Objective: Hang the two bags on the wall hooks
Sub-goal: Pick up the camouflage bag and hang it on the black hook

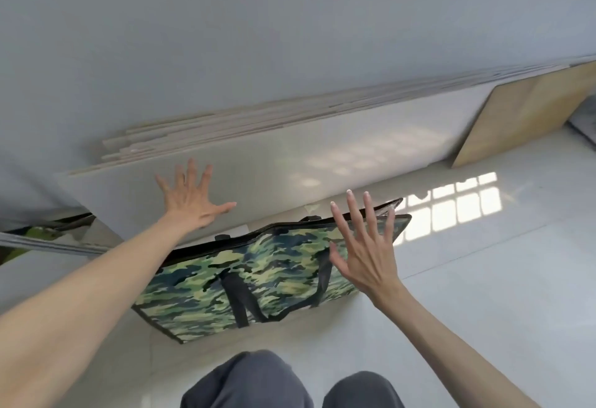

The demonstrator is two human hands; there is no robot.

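Observation:
A large flat camouflage bag (pixel 258 275) with black trim and black strap handles lies on the pale tiled floor in front of me. My left hand (pixel 190 199) is stretched out above its far left corner, fingers spread, holding nothing. My right hand (pixel 364 246) hovers over the bag's right end, fingers spread too, with nothing in it. Only this one bag shows fully; a dark and green shape (pixel 54 227) at the left edge may be another bag. No wall hooks are in view.
Several white boards (pixel 290 143) lean against the grey wall behind the bag. A wooden panel (pixel 522 111) leans at the right. My knees in grey trousers (pixel 290 385) are at the bottom. A bright window reflection (pixel 451 207) lies on the floor at right.

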